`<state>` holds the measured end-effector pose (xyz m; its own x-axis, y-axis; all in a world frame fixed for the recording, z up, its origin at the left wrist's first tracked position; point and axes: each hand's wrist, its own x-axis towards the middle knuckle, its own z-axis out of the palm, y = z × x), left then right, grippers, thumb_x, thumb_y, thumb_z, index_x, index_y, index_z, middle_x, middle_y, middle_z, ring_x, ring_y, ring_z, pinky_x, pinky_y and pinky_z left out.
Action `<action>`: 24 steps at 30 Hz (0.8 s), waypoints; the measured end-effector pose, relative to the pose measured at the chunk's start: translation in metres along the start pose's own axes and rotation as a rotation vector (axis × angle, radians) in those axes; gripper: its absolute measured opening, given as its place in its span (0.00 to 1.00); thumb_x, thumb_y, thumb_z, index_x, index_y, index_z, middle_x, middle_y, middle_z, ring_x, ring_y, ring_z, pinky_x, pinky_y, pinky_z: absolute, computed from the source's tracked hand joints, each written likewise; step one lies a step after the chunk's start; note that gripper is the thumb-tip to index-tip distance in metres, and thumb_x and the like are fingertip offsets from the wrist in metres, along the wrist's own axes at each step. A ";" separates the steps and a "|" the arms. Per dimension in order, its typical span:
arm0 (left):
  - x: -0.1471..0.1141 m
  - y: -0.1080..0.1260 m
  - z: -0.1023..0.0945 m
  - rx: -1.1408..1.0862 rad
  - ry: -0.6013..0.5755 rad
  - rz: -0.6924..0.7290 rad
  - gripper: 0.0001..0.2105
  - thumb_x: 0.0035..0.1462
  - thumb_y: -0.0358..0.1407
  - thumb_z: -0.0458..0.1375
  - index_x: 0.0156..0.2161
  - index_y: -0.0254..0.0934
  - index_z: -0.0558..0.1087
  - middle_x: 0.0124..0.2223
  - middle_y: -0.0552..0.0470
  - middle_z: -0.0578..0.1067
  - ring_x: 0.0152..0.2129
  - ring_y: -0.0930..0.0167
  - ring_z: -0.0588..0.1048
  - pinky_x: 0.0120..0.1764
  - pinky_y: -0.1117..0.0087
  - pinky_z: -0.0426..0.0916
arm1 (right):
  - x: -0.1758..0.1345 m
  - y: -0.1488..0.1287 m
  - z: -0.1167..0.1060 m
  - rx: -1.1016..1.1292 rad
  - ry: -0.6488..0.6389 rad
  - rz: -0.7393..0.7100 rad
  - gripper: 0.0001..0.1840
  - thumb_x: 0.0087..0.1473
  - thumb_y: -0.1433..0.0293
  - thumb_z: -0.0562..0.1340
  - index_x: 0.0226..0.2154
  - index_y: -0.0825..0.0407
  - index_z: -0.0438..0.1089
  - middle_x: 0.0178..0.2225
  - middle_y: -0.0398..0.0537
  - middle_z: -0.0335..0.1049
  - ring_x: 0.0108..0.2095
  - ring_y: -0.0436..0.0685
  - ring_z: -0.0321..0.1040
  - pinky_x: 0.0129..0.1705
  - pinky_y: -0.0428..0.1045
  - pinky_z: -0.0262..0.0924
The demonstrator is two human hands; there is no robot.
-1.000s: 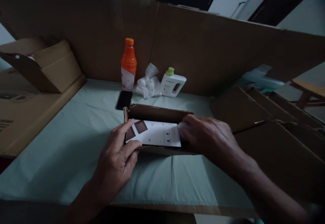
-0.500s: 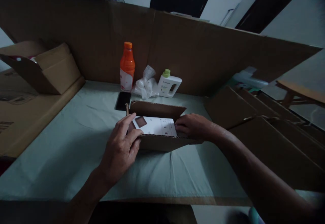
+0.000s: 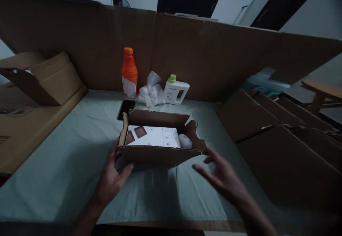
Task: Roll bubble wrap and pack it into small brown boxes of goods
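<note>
Before the brown cardboard box [image 3: 160, 155], green cloth-covered surface [image 3: 77, 161] gives room — left hand [image 3: 111, 179] and right hand [image 3: 223, 175], spread, empty, near box's edges.

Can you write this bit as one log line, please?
left hand: open | right hand: open | cardboard box: open-topped, between hands | inside: printed white carton, whitish bundle

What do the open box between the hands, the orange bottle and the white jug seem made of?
Open box: corrugated cardboard, matt brown; its cut edges show a ridged core.
Orange bottle: probably glossy plastic, judging by its highlights and moulded shape, though glass can't be ruled out.
White jug: likely smooth, opaque plastic; its handle looks moulded into the body.
</note>
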<state>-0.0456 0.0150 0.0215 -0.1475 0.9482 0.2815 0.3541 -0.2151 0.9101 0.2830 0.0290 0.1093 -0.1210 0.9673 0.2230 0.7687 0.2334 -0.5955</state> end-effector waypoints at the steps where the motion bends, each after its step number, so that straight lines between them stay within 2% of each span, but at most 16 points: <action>1: 0.002 -0.006 0.003 -0.036 -0.043 -0.039 0.29 0.59 0.40 0.60 0.64 0.39 0.60 0.59 0.41 0.71 0.54 0.60 0.74 0.54 0.60 0.72 | 0.002 0.000 0.020 0.031 -0.017 -0.025 0.25 0.55 0.51 0.62 0.49 0.50 0.70 0.38 0.53 0.77 0.34 0.59 0.74 0.31 0.51 0.69; 3: 0.013 -0.011 0.011 -0.079 -0.078 -0.088 0.26 0.60 0.41 0.59 0.62 0.38 0.62 0.57 0.41 0.73 0.54 0.60 0.73 0.56 0.59 0.70 | 0.013 -0.004 0.051 0.077 -0.001 -0.056 0.19 0.57 0.55 0.60 0.44 0.51 0.69 0.38 0.54 0.76 0.34 0.60 0.73 0.33 0.52 0.69; 5: 0.031 -0.009 0.023 -0.116 -0.055 -0.092 0.26 0.61 0.41 0.58 0.62 0.37 0.62 0.57 0.42 0.73 0.55 0.61 0.73 0.57 0.59 0.68 | 0.027 -0.007 0.062 0.105 0.037 -0.057 0.15 0.57 0.59 0.59 0.41 0.51 0.68 0.37 0.54 0.76 0.34 0.59 0.73 0.34 0.52 0.68; 8: 0.053 0.006 0.047 -0.189 -0.061 -0.029 0.28 0.59 0.40 0.58 0.63 0.37 0.61 0.58 0.41 0.72 0.55 0.61 0.73 0.56 0.60 0.68 | 0.033 0.001 0.045 0.061 0.115 0.013 0.13 0.54 0.59 0.59 0.36 0.51 0.68 0.32 0.52 0.75 0.29 0.58 0.71 0.30 0.51 0.66; 11: 0.045 0.024 0.061 -0.206 -0.091 0.027 0.27 0.59 0.41 0.58 0.62 0.36 0.63 0.58 0.39 0.72 0.54 0.60 0.73 0.53 0.61 0.70 | 0.017 0.013 0.024 -0.053 0.239 0.096 0.16 0.53 0.54 0.61 0.30 0.50 0.68 0.28 0.52 0.74 0.25 0.59 0.69 0.25 0.51 0.62; 14: 0.007 0.027 0.046 -0.112 -0.042 -0.014 0.22 0.61 0.42 0.57 0.57 0.36 0.67 0.53 0.40 0.75 0.52 0.60 0.74 0.55 0.59 0.69 | 0.000 0.008 0.029 -0.033 0.238 0.044 0.18 0.55 0.53 0.60 0.32 0.51 0.70 0.30 0.53 0.76 0.28 0.60 0.71 0.27 0.51 0.63; 17: -0.034 0.013 0.008 0.027 0.089 -0.160 0.18 0.62 0.45 0.56 0.52 0.36 0.70 0.49 0.42 0.77 0.48 0.60 0.76 0.52 0.59 0.70 | 0.003 -0.015 0.061 0.099 0.088 -0.085 0.15 0.57 0.57 0.60 0.34 0.52 0.70 0.33 0.52 0.76 0.30 0.58 0.72 0.31 0.51 0.66; 20: -0.059 -0.002 -0.022 0.140 0.187 -0.236 0.18 0.61 0.46 0.57 0.50 0.37 0.70 0.49 0.42 0.78 0.48 0.60 0.77 0.51 0.60 0.71 | 0.017 -0.033 0.093 0.189 -0.032 -0.168 0.14 0.58 0.58 0.60 0.33 0.52 0.70 0.32 0.52 0.76 0.31 0.58 0.72 0.32 0.51 0.67; 22: -0.066 -0.007 -0.028 0.179 0.265 -0.231 0.18 0.60 0.47 0.57 0.50 0.36 0.70 0.49 0.40 0.78 0.48 0.60 0.77 0.52 0.59 0.70 | 0.024 -0.036 0.106 0.212 -0.072 -0.182 0.16 0.58 0.56 0.60 0.34 0.52 0.70 0.33 0.53 0.77 0.31 0.59 0.73 0.32 0.52 0.67; 24: -0.065 -0.011 -0.023 0.185 0.339 -0.206 0.18 0.61 0.46 0.56 0.50 0.36 0.70 0.50 0.39 0.78 0.49 0.60 0.76 0.53 0.59 0.70 | 0.029 -0.034 0.113 0.192 -0.083 -0.161 0.19 0.57 0.53 0.59 0.34 0.52 0.70 0.32 0.53 0.77 0.29 0.60 0.73 0.30 0.52 0.67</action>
<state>-0.0613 -0.0500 0.0006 -0.5159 0.8300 0.2120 0.4407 0.0449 0.8966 0.1824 0.0606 0.0491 -0.2894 0.9190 0.2678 0.6028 0.3923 -0.6948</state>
